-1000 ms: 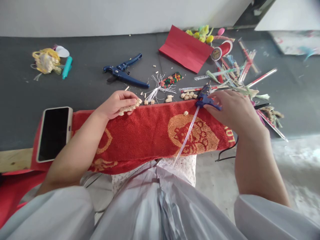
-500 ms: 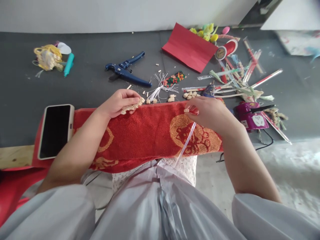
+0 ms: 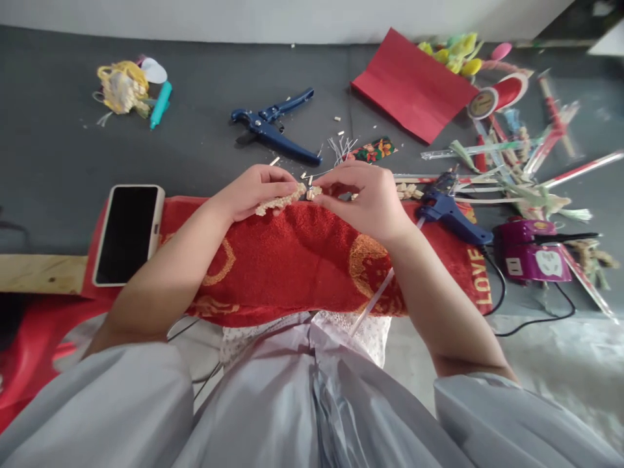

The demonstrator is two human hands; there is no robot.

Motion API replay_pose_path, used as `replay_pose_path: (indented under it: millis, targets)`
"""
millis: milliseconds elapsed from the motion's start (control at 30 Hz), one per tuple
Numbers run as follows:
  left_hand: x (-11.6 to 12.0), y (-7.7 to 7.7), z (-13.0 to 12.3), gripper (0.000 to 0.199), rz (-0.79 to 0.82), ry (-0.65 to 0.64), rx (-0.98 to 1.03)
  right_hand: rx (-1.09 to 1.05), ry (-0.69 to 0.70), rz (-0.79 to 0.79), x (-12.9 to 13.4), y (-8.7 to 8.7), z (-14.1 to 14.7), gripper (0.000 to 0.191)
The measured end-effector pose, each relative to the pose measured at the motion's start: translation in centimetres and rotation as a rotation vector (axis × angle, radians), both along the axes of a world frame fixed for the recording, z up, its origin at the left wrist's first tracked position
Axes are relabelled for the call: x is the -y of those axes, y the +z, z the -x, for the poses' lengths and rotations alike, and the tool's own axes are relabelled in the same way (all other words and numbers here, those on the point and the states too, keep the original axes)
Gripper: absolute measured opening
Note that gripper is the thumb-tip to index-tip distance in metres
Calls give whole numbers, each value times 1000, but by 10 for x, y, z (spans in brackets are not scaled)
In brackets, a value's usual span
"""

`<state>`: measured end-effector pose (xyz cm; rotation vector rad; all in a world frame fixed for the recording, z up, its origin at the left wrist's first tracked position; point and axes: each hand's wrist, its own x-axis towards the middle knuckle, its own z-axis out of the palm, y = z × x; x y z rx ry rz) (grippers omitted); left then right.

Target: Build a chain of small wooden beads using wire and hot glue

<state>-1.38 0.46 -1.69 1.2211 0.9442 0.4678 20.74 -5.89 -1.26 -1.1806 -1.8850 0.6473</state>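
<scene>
Currently, my left hand (image 3: 254,190) grips a cream cluster (image 3: 273,203). My right hand (image 3: 368,196) pinches a smaller piece (image 3: 316,192) beside it, at the far edge of the towel (image 3: 299,273).

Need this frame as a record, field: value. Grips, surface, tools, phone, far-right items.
left grip: closed on knobbly cream piece
right grip: pinching small cream piece, close to the other; contact unclear
surface: red towel along the near edge of dark table
glue gun: unheld, towel's right end
blue cutter: beyond the towel, handles spread
phone: towel's left end, screen dark
far right: red paper, thread spool
</scene>
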Motion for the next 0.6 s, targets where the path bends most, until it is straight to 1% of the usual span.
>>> replay_pose_path:
  millis: [100,300,433,600]
  targets:
    - [0,-1,0,24,-25,-14,4,-31,-18,12,0,-9,2,12]
    - [0,0,-1,25,-100,-26,-37,17,-65,-28,6,-9,3,10]
    - [-1,1,0,22,-98,-57,-86,30,-80,-62,8,-12,5,9]
    - [-3,2,0,17,-77,-80,-82,39,-64,-132,9,-18,7,7]
